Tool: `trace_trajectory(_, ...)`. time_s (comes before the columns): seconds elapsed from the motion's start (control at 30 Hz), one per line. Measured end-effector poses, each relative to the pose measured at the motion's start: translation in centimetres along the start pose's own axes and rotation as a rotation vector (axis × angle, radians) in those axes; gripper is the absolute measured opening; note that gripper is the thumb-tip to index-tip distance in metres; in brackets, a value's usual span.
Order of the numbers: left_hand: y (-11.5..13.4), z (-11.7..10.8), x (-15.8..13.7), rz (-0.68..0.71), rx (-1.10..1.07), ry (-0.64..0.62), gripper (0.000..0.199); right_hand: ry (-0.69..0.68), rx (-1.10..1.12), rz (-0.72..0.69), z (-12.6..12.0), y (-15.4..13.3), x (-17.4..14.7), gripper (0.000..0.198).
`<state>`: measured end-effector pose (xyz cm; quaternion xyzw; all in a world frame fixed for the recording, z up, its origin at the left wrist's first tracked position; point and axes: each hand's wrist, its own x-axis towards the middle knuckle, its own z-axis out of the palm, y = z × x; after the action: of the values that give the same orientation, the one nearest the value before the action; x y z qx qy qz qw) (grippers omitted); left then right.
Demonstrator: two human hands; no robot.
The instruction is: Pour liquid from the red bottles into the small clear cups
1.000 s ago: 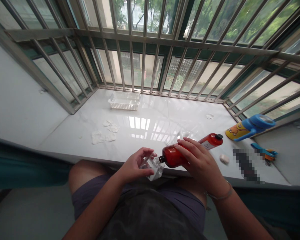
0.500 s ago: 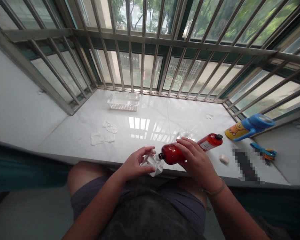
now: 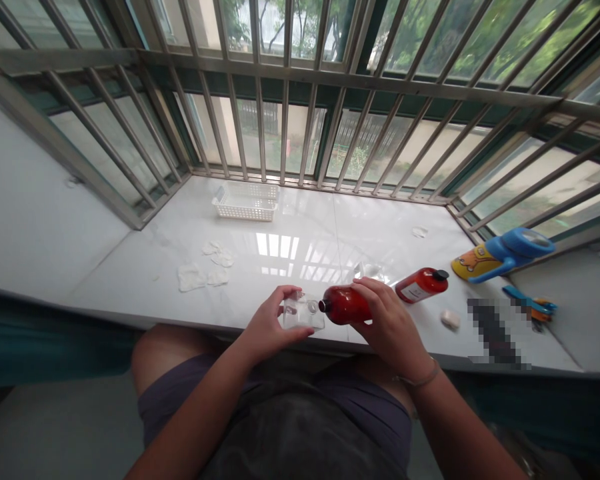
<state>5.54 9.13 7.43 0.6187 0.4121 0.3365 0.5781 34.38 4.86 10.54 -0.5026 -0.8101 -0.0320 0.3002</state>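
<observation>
My left hand (image 3: 270,327) holds a small clear bottle (image 3: 303,313) at the near edge of the white marble sill (image 3: 300,247). My right hand (image 3: 387,320) grips a red bottle (image 3: 345,305) lying sideways, its dark open neck pointing left and touching the clear bottle's mouth. A second red bottle (image 3: 423,283) with a black cap and white label lies on the sill just right of my right hand. Crumpled clear plastic (image 3: 369,271) sits behind my right hand.
A white plastic basket (image 3: 245,201) stands at the back left by the window bars (image 3: 300,133). White cotton pads (image 3: 205,267) lie left of centre. A blue and yellow toy (image 3: 500,253), scissors (image 3: 530,305) and a small white piece (image 3: 450,319) lie at right.
Both hands have risen slightly toward the sill. The clear bottle has turned from tilted down to nearly level, and the red bottle's neck stays against its mouth.
</observation>
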Motion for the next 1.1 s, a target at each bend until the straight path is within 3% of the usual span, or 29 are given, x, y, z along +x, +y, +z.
trace_trajectory(0.2, 1.0, 0.5, -0.1, 0.076, 0.171, 0.108, 0.075, -0.007, -0.013, 0.015, 0.3, 0.0, 0.1, 0.068)
trace_trajectory(0.47, 0.6, 1.0, -0.1, 0.118, 0.225, 0.173, 0.073, -0.027, -0.074, -0.002, -0.1, 0.1, 0.2, 0.067)
trace_trajectory(1.1, -0.8, 1.3, -0.1, 0.061, 0.078, 0.119, 0.078, -0.054, -0.141, -0.048, -1.2, -0.1, 0.9, 0.064)
